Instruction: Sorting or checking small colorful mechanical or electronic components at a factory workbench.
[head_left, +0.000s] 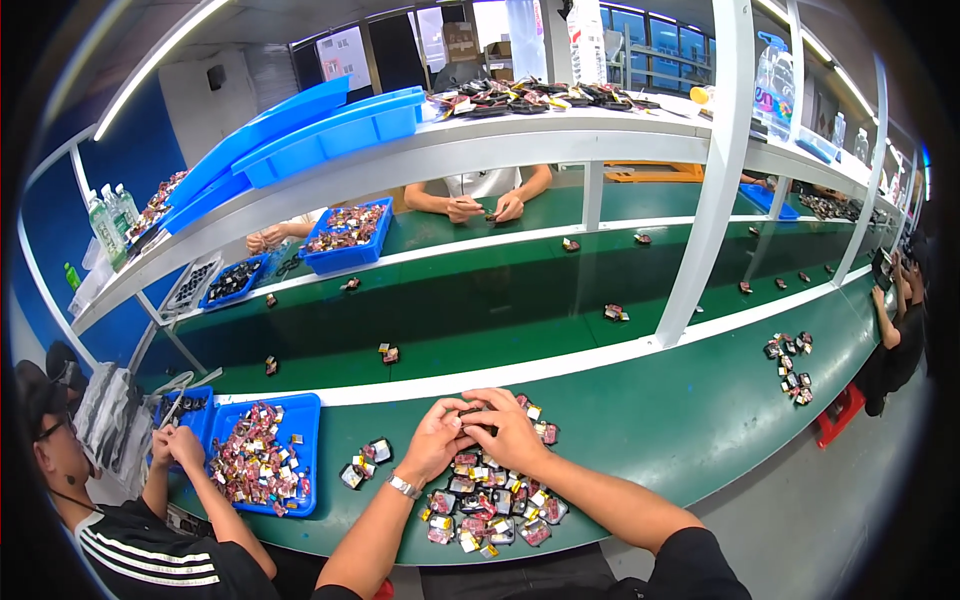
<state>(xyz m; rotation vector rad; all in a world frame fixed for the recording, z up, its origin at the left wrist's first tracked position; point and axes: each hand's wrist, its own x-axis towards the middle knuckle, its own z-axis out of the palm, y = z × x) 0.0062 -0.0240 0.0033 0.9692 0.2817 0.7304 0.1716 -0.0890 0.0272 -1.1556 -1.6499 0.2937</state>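
My left hand [437, 440] and my right hand [508, 432] meet over the green bench, fingers curled together around one small black-cased electronic part [473, 412]. Most of that part is hidden by the fingers. Right below the hands lies a heap of similar parts [490, 505], black-edged with red, white and yellow pieces showing. A few more such parts [366, 462] lie to the left of my left forearm, apart from the heap.
A blue tray [314, 440] of loose red and yellow pieces stands at the left, beside a co-worker [150, 530]. Beyond a white rail [400, 388], a green belt [500, 330] carries scattered parts. Another group of parts [790, 365] lies farther right. A white post [710, 180] supports the shelf above.
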